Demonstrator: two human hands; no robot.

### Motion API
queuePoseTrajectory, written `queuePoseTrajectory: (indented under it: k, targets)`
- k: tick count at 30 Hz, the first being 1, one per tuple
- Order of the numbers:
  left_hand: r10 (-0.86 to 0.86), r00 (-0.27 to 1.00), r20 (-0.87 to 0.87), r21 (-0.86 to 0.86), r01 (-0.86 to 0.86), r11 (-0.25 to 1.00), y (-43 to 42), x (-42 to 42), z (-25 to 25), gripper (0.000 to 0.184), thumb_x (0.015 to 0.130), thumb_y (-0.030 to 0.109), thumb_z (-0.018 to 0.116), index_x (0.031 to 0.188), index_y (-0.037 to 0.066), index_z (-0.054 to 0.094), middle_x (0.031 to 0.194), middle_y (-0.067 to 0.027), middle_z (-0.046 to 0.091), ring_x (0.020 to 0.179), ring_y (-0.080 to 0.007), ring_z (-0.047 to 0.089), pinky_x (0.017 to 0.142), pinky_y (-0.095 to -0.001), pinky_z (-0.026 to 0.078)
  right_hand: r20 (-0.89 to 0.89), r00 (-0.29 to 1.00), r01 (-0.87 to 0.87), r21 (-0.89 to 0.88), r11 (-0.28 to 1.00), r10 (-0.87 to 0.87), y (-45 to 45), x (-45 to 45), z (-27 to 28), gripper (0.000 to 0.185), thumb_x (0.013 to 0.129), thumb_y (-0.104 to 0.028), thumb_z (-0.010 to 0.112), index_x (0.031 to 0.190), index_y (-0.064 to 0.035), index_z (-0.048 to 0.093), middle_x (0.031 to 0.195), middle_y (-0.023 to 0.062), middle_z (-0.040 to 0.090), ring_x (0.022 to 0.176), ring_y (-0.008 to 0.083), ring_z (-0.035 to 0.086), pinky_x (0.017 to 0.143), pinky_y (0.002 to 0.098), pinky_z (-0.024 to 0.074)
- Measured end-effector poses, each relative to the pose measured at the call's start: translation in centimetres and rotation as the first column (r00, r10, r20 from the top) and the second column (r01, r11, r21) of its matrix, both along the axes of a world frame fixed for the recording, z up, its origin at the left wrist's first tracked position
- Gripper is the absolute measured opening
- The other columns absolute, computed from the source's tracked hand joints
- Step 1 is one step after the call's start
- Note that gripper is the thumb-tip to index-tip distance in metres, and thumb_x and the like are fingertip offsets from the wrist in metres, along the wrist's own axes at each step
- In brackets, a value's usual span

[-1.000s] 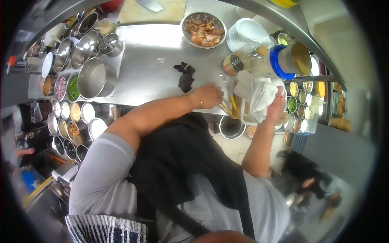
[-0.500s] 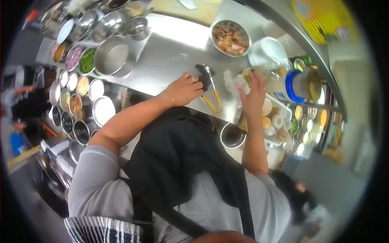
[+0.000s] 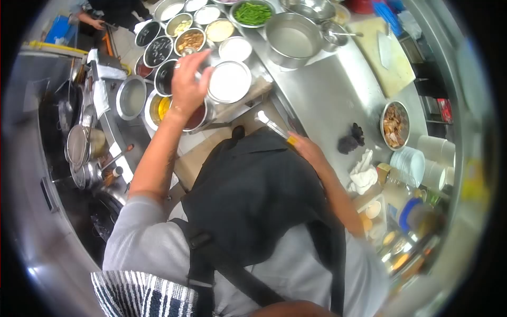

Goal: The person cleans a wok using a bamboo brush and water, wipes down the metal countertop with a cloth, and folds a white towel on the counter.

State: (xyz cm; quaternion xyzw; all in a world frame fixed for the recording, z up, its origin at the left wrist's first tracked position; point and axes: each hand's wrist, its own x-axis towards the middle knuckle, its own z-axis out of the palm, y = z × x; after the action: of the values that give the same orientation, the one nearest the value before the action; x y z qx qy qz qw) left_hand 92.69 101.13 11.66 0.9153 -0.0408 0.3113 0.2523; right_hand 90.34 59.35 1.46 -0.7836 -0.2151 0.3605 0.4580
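Note:
My left hand [image 3: 188,87] is above the ingredient containers, its thumb apart from its fingers and nothing seen in it. Just below and beside it are a dark container [image 3: 165,78] and a container of white contents [image 3: 229,83]. Beyond its fingertips stands a container of brown pieces [image 3: 189,40]. My right hand [image 3: 312,152] is closed round the yellow grip of metal tongs [image 3: 271,123], whose tips point toward the left over the counter's front edge. On the steel counter [image 3: 327,90], to the right of that hand, lie a crumpled black glove-like item [image 3: 351,138] and a white cloth [image 3: 363,172].
A bowl of cooked meat pieces [image 3: 395,126] stands at the right, near stacked pale plates [image 3: 407,165]. At the back are a large steel pot [image 3: 293,38], a bowl of green vegetables [image 3: 253,13] and a cutting board [image 3: 372,50] with a cleaver [image 3: 384,50]. Strainers [image 3: 78,147] hang left.
The view has turned left. My left hand has gone from the counter to the ingredient containers. My right hand has left the white cloth's side and taken hold of the tongs.

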Motion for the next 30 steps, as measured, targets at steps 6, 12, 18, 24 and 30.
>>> queuePoseTrajectory:
  k: [6,12,18,24,30]
  targets:
    - [0.237,0.962,-0.134,-0.284,-0.266,0.921,8.0,-7.1,-2.9,0.036,0.090,0.008,0.074,0.126,0.006,0.071,0.115,-0.0161,0.070,0.106,-0.0330,0.068,0.094,-0.0400,0.054,0.159,0.983,-0.072,-0.097,0.993,0.087,9.9,-1.3,-3.2,0.046,0.110,-0.031,0.048,0.147,-0.0033,0.051,0.137,0.0210,0.061,0.126,0.0378,0.058,0.105,0.0430,0.0462]
    - [0.180,0.966,-0.185,-0.175,-0.213,0.961,11.6,-10.2,-6.3,0.037,0.090,0.008,0.074,0.126,0.007,0.070,0.118,-0.0167,0.068,0.111,-0.0332,0.066,0.098,-0.0410,0.052,0.116,0.993,-0.019,-0.007,1.000,0.020,18.9,-1.6,-5.5,0.039,0.110,-0.027,0.047,0.139,-0.0016,0.051,0.126,0.0235,0.065,0.118,0.0394,0.062,0.100,0.0447,0.0480]
    - [0.028,0.969,-0.247,-0.241,-0.089,0.966,11.8,-10.7,-5.4,0.036,0.090,0.005,0.072,0.126,0.004,0.069,0.119,-0.0168,0.068,0.112,-0.0336,0.065,0.099,-0.0406,0.051,-0.031,0.983,0.178,-0.042,0.983,-0.179,26.2,-1.3,-7.8,0.040,0.110,-0.031,0.048,0.133,0.0008,0.047,0.117,0.0265,0.067,0.111,0.0424,0.064,0.096,0.0479,0.0492]
    - [0.018,0.980,-0.198,-0.227,-0.064,0.972,11.6,-10.4,-5.3,0.033,0.091,0.006,0.073,0.124,0.005,0.072,0.121,-0.0150,0.069,0.109,-0.0312,0.067,0.094,-0.0386,0.053,0.249,0.946,0.282,-0.315,0.906,-0.208,23.0,-2.0,-3.5,0.059,0.103,-0.054,0.057,0.133,-0.0036,0.048,0.116,0.0285,0.068,0.112,0.0484,0.064,0.093,0.0562,0.0518]
    - [-0.234,0.954,-0.187,-0.299,0.171,0.939,4.6,-6.7,-3.7,0.032,0.094,0.000,0.068,0.125,0.000,0.070,0.115,-0.0167,0.068,0.103,-0.0288,0.067,0.088,-0.0356,0.055,0.789,0.493,0.789,-0.227,0.571,-0.366,2.7,-5.0,-2.1,0.046,0.095,-0.042,0.070,0.123,-0.0061,0.063,0.122,0.0196,0.067,0.113,0.0406,0.063,0.098,0.0495,0.0497]
